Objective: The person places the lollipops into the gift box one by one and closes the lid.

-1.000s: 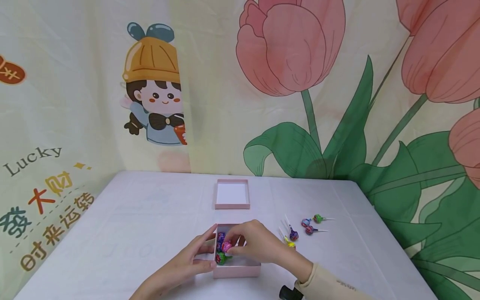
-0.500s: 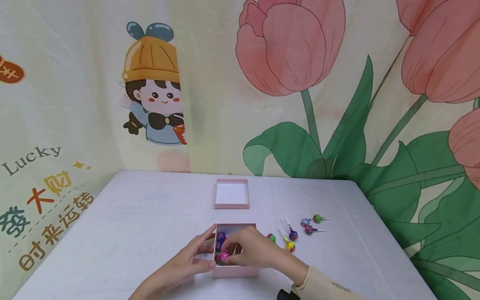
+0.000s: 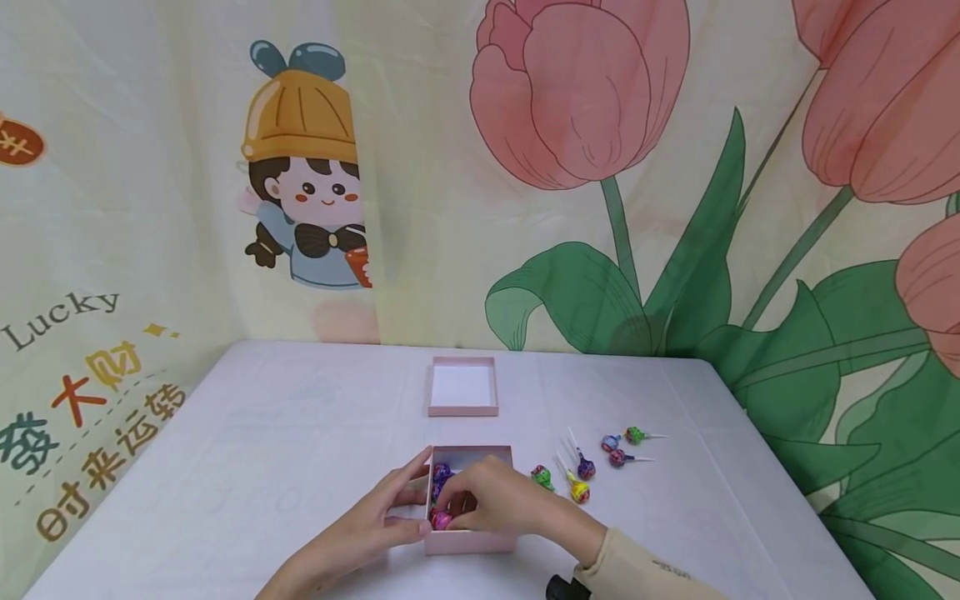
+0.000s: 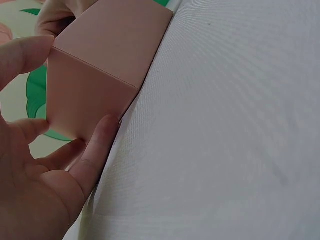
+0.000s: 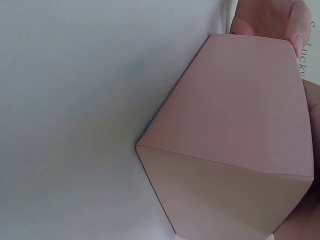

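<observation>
In the head view, an open pink box (image 3: 470, 543) stands on the table's near side. My left hand (image 3: 375, 508) rests along its left wall, thumb at the near corner and fingers farther back; in the left wrist view, fairly straight fingers (image 4: 97, 145) touch the box's outside. Inside the box, my right hand (image 3: 495, 496) pinches a pink lollipop (image 3: 441, 520) near the front left corner. A purple-wrapped lollipop (image 3: 442, 477) lies behind it along the left wall. My right hand hides much of the box's inside. The right wrist view shows only the box's outer walls.
The pink box lid (image 3: 462, 411) lies inside up behind the box. Right of the box are a green lollipop (image 3: 542, 477), a yellow one (image 3: 579, 490), a purple one (image 3: 585, 467) and several more. A printed cloth (image 3: 420, 250) hangs behind the table.
My right hand has moved the pink lollipop toward the front left corner of the box, covering the green lollipop seen there earlier. My left hand has stayed at the box's left side.
</observation>
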The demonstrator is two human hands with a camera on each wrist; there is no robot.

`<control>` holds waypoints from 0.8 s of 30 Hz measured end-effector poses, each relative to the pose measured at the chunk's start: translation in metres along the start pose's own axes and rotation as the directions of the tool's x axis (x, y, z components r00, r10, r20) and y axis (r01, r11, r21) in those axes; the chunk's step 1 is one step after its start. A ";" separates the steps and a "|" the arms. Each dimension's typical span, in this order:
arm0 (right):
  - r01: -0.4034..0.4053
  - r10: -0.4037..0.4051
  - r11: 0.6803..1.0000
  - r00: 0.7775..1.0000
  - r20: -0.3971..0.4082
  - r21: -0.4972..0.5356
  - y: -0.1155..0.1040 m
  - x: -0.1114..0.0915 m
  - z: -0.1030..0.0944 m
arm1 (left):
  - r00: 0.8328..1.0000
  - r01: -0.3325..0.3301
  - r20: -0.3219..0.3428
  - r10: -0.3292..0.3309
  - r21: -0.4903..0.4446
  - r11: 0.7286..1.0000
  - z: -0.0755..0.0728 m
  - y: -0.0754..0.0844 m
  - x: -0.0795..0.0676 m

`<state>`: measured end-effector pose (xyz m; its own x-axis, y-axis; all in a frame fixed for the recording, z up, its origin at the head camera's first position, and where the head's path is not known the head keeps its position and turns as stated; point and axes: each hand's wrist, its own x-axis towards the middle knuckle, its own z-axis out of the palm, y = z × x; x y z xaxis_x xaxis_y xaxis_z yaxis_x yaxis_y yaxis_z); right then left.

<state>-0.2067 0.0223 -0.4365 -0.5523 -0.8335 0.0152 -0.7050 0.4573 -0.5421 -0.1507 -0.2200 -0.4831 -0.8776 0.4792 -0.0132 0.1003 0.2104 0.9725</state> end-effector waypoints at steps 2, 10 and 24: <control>0.001 -0.001 1.000 1.000 0.009 0.004 -0.001 0.001 0.000 | 1.000 -0.003 0.001 0.003 -0.001 1.000 0.000 0.000 0.000; -0.005 0.005 1.000 1.000 0.029 0.007 -0.001 0.004 0.001 | 1.000 -0.004 0.003 0.004 -0.012 1.000 -0.001 0.000 0.000; 0.024 -0.025 0.999 0.998 0.061 0.029 -0.002 0.007 0.001 | 1.000 0.024 0.002 -0.024 0.004 1.000 -0.001 0.002 -0.003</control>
<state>-0.2090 0.0157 -0.4361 -0.5061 -0.8622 -0.0223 -0.7044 0.4282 -0.5661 -0.1486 -0.2213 -0.4808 -0.8787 0.4759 -0.0370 0.0810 0.2250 0.9710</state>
